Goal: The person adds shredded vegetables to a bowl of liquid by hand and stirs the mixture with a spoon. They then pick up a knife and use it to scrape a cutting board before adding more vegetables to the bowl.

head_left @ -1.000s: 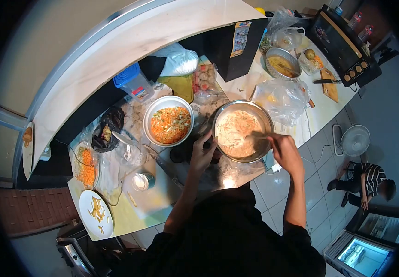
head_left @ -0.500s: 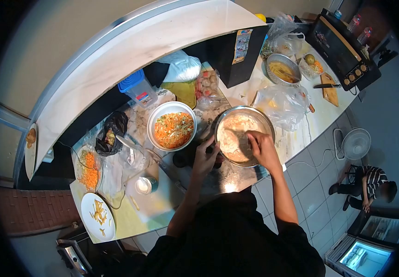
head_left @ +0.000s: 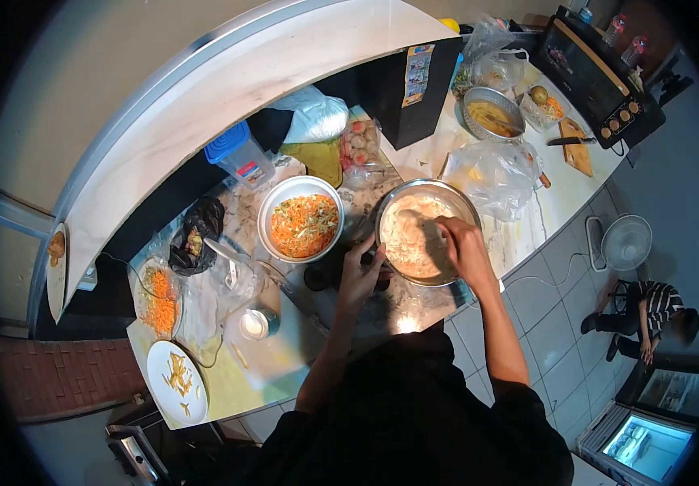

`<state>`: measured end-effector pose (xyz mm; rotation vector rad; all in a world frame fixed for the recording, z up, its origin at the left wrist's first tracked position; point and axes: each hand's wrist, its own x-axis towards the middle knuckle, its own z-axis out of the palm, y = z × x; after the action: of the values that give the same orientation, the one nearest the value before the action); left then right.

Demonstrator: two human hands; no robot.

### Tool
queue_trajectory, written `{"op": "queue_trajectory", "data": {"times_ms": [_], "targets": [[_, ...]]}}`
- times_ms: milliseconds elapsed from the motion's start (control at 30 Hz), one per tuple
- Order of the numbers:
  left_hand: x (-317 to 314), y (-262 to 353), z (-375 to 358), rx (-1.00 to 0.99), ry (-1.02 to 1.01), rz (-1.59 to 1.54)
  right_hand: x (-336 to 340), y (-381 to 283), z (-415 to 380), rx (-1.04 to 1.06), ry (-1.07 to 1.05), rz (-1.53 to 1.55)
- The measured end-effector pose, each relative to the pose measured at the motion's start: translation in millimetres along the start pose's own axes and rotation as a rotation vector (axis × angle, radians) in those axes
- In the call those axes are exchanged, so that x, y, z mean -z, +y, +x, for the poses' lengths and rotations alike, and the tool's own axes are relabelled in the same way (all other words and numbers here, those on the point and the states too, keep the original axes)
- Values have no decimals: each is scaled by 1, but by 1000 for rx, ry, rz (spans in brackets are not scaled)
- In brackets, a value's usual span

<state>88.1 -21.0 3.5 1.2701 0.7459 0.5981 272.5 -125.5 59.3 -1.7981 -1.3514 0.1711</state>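
A steel mixing bowl (head_left: 475, 212) holds a pale, thick, orange-tinted batter (head_left: 414, 235). My left hand (head_left: 362, 274) grips the bowl's left rim, thumb and fingers closed on it. Over the right side of the batter is my right hand (head_left: 466, 249), its fingers bunched and pointing down. Whatever those fingers hold, if anything, is hidden by the hand. Just left of the bowl stands a white bowl (head_left: 267, 231) of shredded carrot and cabbage (head_left: 305, 227).
A pan of yellow liquid (head_left: 469, 121), plastic bags (head_left: 491, 178) and a knife (head_left: 569, 141) on a board lie to the right, near an oven (head_left: 584, 77). Leftward are a jar (head_left: 256, 324), a black bag (head_left: 197, 223) and a plate (head_left: 191, 405). A person (head_left: 649, 316) sits beyond.
My right hand has moved slightly away from me over the batter, whose surface pattern has changed. My left hand stays at the bowl's rim.
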Motion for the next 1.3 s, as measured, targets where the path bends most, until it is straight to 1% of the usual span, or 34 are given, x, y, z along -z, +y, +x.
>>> {"op": "queue_trajectory", "data": {"times_ms": [67,133,167,200,267,300,333,400,433,467,533,600,667,733,800,933,1000,1067,1133,1200,1267,1300], "targets": [[-1,-1,0,8,-2,-19,9,8,0,-19,-12,-33],[0,-2,0,8,-2,-26,18,11,-2,-20,22,-132],[0,-3,0,10,1,-26,24,9,-7,-69,12,-179],[0,-1,0,10,0,-18,31,4,-9,-69,8,-177],[-1,4,-2,15,4,-12,44,-5,-15,-217,-17,-271],[-2,7,-3,51,15,-8,48,-3,-21,-137,26,-262],[-3,8,-3,86,25,-4,53,-12,-24,-138,21,-261],[-3,3,1,58,18,-6,62,-30,-29,-244,-130,-210],[-2,1,1,28,7,-6,58,-27,-34,-258,-160,-166],[0,-2,0,38,6,0,53,-28,-36,-267,-162,-159],[-2,3,0,83,3,-37,37,-34,-33,-205,-122,-34],[-2,2,-1,79,7,-18,18,-31,-27,-209,-104,29],[-2,2,0,70,4,-1,0,-21,-20,-155,-7,117],[0,1,1,82,-7,8,-8,-6,-11,-158,12,92],[-2,2,0,83,6,-2,-7,9,-3,-148,86,83],[-2,1,0,88,31,-18,22,16,4,-165,131,19],[-2,-3,1,67,20,-23,24,28,1,-183,151,3],[-1,-5,2,42,11,-24,24,32,0,-141,177,-122],[-3,4,-1,76,23,-8,16,25,-2,-177,150,-96],[-3,4,-2,67,23,-17,3,23,-7,-199,84,19],[-2,3,-1,56,22,-26,0,18,-14,-173,64,58],[-1,2,0,74,10,-19,5,6,-14,-153,-4,83]]}}
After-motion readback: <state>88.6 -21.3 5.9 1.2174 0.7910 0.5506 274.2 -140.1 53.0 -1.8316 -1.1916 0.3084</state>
